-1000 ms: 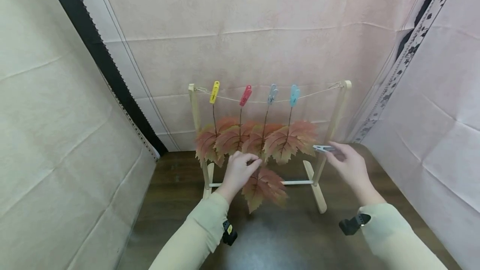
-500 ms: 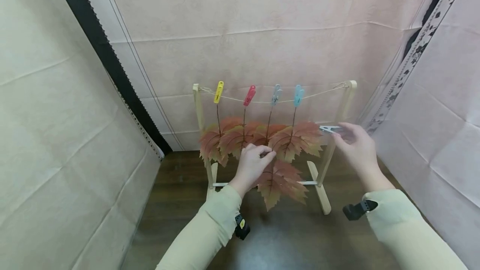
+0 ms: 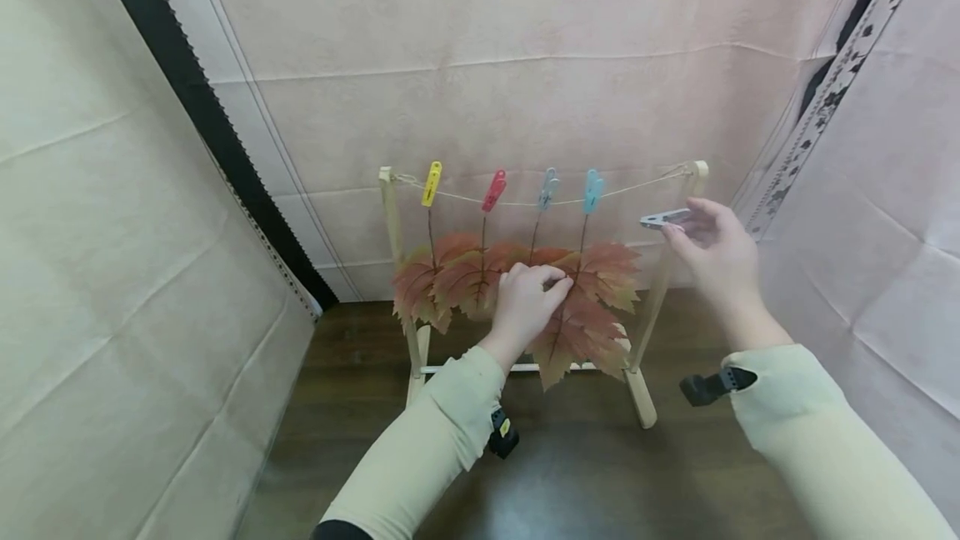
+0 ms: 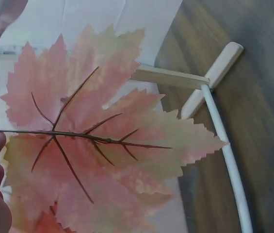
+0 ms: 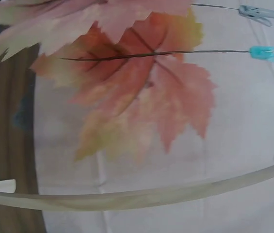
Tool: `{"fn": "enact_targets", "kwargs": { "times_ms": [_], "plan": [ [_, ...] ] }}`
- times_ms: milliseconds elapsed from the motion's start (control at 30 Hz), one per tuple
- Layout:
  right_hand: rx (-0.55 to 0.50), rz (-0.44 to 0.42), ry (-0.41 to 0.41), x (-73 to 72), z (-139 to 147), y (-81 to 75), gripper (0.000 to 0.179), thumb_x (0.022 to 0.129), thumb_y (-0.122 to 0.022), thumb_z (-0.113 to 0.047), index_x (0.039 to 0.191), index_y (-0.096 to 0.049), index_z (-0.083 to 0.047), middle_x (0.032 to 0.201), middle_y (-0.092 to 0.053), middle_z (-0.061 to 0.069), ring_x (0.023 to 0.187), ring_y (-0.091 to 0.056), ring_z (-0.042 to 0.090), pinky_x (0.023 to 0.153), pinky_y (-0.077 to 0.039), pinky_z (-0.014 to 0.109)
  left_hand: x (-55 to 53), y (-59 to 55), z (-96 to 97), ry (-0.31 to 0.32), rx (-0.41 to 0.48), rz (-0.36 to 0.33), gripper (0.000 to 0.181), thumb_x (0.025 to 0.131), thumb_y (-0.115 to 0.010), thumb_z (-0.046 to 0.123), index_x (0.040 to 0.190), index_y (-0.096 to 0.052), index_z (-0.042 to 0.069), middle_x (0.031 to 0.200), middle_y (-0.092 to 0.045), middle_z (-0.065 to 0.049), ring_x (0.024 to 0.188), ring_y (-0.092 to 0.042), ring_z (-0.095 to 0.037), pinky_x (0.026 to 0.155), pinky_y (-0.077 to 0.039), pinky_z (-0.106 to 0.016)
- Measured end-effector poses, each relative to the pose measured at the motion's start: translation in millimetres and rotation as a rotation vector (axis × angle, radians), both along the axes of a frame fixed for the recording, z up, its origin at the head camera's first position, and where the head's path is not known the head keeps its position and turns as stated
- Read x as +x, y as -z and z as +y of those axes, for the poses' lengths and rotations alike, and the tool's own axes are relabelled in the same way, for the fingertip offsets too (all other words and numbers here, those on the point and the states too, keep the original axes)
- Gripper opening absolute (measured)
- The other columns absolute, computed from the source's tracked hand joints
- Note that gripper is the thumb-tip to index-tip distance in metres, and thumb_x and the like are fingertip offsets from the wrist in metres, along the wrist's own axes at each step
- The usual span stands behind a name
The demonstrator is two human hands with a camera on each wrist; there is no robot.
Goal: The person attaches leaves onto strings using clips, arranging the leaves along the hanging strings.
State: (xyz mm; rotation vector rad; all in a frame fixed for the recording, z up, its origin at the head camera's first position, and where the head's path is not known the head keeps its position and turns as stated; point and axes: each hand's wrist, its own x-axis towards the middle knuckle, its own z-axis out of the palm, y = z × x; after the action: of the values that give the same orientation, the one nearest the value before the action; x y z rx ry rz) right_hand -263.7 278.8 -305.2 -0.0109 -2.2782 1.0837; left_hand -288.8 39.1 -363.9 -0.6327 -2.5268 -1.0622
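Note:
My left hand (image 3: 531, 300) pinches the thin dark stem of an artificial maple leaf (image 3: 576, 338), which hangs below the fingers in front of the row of leaves. In the left wrist view that leaf (image 4: 98, 141) spreads out from the fingertips. My right hand (image 3: 716, 252) grips a grey clothespin (image 3: 664, 218) near the rack's right post, its tip pointing left. On the string hang several leaves by their stems, held by a yellow clothespin (image 3: 431, 184), a red one (image 3: 494, 191), a grey-blue one (image 3: 548, 188) and a light blue clothespin (image 3: 593, 191).
A wooden rack with a left post (image 3: 392, 219) and right post (image 3: 651, 311) carries the string (image 3: 637, 185). Its white lower bar (image 4: 226, 160) joins the feet on the dark wooden table (image 3: 570, 473). Pale cloth walls (image 3: 480, 107) surround it.
My left hand has moved right and up, carrying its leaf towards the rack's right side. My right hand has risen with the grey clothespin to just below string height.

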Motion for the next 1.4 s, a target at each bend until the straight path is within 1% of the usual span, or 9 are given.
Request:
{"fn": "enact_targets", "kwargs": {
  "times_ms": [133,233,400,467,700,900,1100,1233,1400],
  "plan": [
    [-0.014,0.007,0.004,-0.5,-2,-11.9,0.054,0.086,-0.067,-0.035,0.131,-0.051,-0.009,0.107,-0.061,0.009,0.091,-0.056,0.001,0.083,-0.045,0.022,3.4,-13.0,6.8,0.026,0.019,-0.054,0.024,0.094,-0.057,0.034,0.105,-0.072,0.019,0.100,-0.069,0.008,0.093,-0.052,-0.014,0.086,-0.036,-0.036],
    [-0.014,0.024,0.014,-2.1,-2,-21.2,0.053,0.086,-0.067,-0.035,0.131,-0.053,-0.011,0.106,-0.061,0.006,0.090,-0.056,0.002,0.083,-0.044,0.022,2.6,-20.9,13.5,0.041,0.071,-0.096,0.023,0.093,-0.057,0.034,0.103,-0.072,0.020,0.099,-0.069,0.009,0.098,-0.052,-0.015,0.093,-0.034,-0.039],
    [0.001,0.023,0.030,-5.2,-3,-33.4,0.053,0.087,-0.065,-0.040,0.132,-0.053,-0.016,0.110,-0.061,0.006,0.096,-0.058,0.010,0.081,-0.043,0.022,-3.1,-27.9,27.1,0.012,0.202,-0.179,0.019,0.091,-0.060,0.032,0.099,-0.073,0.021,0.096,-0.069,0.011,0.102,-0.057,-0.013,0.103,-0.025,-0.047],
    [0.003,0.020,0.033,-6.4,-3,-37.2,0.052,0.087,-0.064,-0.042,0.132,-0.054,-0.017,0.112,-0.061,0.007,0.098,-0.058,0.012,0.079,-0.043,0.021,-4.0,-29.7,33.6,0.003,0.219,-0.198,0.019,0.091,-0.061,0.032,0.099,-0.074,0.020,0.096,-0.069,0.011,0.101,-0.059,-0.011,0.103,-0.023,-0.048],
    [0.005,0.045,0.015,-11.6,-3,-50.7,0.045,0.089,-0.061,-0.038,0.126,-0.056,-0.013,0.109,-0.059,0.005,0.094,-0.055,0.011,0.078,-0.039,0.023,-6.8,-36.8,57.0,-0.023,0.176,-0.179,0.020,0.091,-0.060,0.034,0.099,-0.073,0.022,0.097,-0.069,0.014,0.101,-0.059,-0.010,0.100,-0.027,-0.043],
    [0.118,0.101,0.010,-15.8,-7,-64.9,0.036,0.092,-0.060,-0.030,0.118,-0.059,-0.006,0.106,-0.056,0.008,0.090,-0.050,0.014,0.078,-0.036,0.026,-9.6,-43.6,67.6,-0.039,0.135,-0.197,0.022,0.091,-0.059,0.036,0.102,-0.073,0.024,0.100,-0.069,0.015,0.098,-0.060,-0.006,0.095,-0.037,-0.032],
    [0.224,0.100,-0.006,-21.8,-4,-76.6,0.031,0.094,-0.058,-0.025,0.114,-0.060,-0.001,0.105,-0.056,0.014,0.091,-0.050,0.025,0.083,-0.036,0.040,-16.0,-51.7,77.6,-0.086,0.033,-0.131,0.021,0.092,-0.057,0.036,0.099,-0.074,0.026,0.098,-0.069,0.015,0.092,-0.062,-0.006,0.083,-0.043,-0.027],
    [0.286,0.070,-0.023,-23.1,-2,-83.4,0.031,0.095,-0.056,-0.024,0.115,-0.060,-0.001,0.105,-0.056,0.016,0.092,-0.049,0.029,0.083,-0.035,0.045,-20.1,-54.4,86.6,-0.108,0.041,-0.137,0.020,0.092,-0.057,0.036,0.099,-0.074,0.027,0.098,-0.069,0.015,0.091,-0.063,-0.008,0.072,-0.046,-0.026],
    [0.364,0.050,-0.063,-26.6,-6,-89.0,0.029,0.095,-0.056,-0.021,0.114,-0.061,0.000,0.101,-0.055,0.016,0.088,-0.047,0.027,0.078,-0.035,0.042,-25.3,-55.2,92.2,-0.137,0.068,-0.142,0.020,0.092,-0.058,0.033,0.101,-0.074,0.025,0.100,-0.069,0.013,0.095,-0.063,-0.011,0.072,-0.048,-0.027]
  ]
}}
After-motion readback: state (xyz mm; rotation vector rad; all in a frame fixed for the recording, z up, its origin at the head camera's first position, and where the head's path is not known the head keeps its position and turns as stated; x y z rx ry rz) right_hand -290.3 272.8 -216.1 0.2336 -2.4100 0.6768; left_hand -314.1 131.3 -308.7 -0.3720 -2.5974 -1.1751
